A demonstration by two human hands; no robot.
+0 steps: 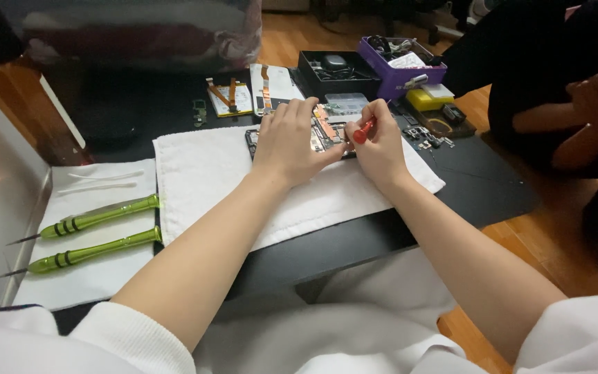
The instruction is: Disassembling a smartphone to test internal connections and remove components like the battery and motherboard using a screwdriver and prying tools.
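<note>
An opened phone (327,133) with bare circuit boards and an orange flex cable lies on a white towel (202,173) on the black table (479,187). My left hand (286,142) rests flat on the phone's left side and holds it down. My right hand (378,142) grips a small red-handled screwdriver (363,131), its tip pointed down into the phone's middle. My palms hide much of the phone.
Two green screwdrivers (98,235) and white tweezers (98,181) lie on a white sheet at left. Behind the phone are removed phone parts (243,97), a black box (337,73), a purple tray (403,66), a yellow block (427,98). Another person's hand (596,104) is at right.
</note>
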